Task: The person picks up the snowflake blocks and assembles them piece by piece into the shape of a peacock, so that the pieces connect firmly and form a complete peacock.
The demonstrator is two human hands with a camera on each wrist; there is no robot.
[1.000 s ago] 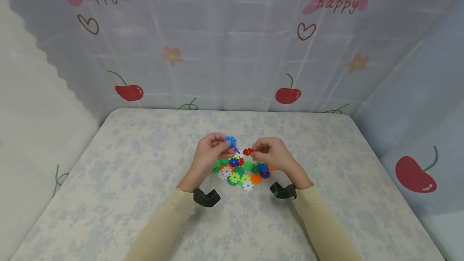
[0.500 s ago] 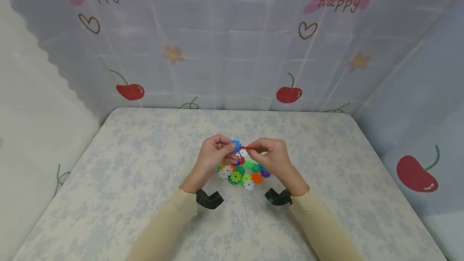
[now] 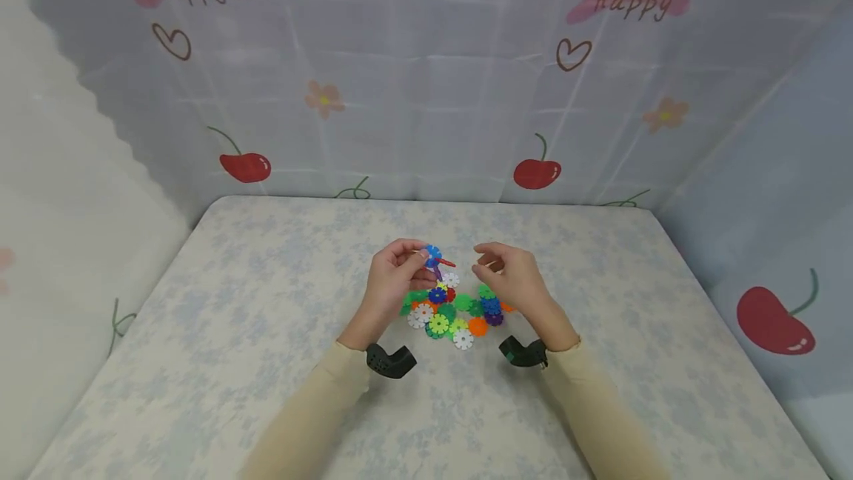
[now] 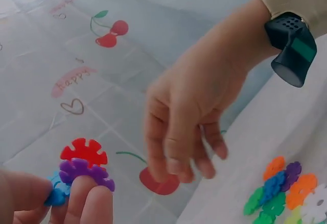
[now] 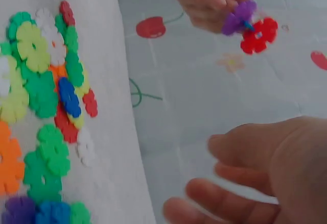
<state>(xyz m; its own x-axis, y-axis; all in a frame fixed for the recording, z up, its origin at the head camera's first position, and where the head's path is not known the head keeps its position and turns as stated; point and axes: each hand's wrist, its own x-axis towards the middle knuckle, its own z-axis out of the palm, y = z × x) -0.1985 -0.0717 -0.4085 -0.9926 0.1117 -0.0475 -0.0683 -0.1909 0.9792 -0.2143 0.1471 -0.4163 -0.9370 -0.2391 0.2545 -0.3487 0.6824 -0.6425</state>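
My left hand (image 3: 393, 272) pinches a blue notched plastic disc (image 3: 433, 255) between thumb and fingers, above the pile. A red disc (image 4: 85, 152) and a purple disc (image 4: 84, 171) are slotted onto the blue one and stick out from it, as both wrist views show. To the right, my right hand (image 3: 509, 276) hovers with loosely bent fingers and holds nothing. Its fingers (image 5: 209, 198) stand apart from the joined discs. Beneath both hands lies a pile of flower-shaped discs in several colours, among them a white disc (image 3: 463, 338) and an orange disc (image 3: 477, 327).
The pile sits on a table (image 3: 266, 280) with a pale blue-patterned cover. Behind the table hangs a curtain (image 3: 413, 95) printed with cherries, hearts and flowers. A black wrist camera (image 3: 391, 361) is strapped to the left wrist, another wrist camera (image 3: 524, 352) to the right.
My right hand brought the red disc to the blue one, let it go and drew back to the right. The red disc now stays on the blue disc in my left hand.
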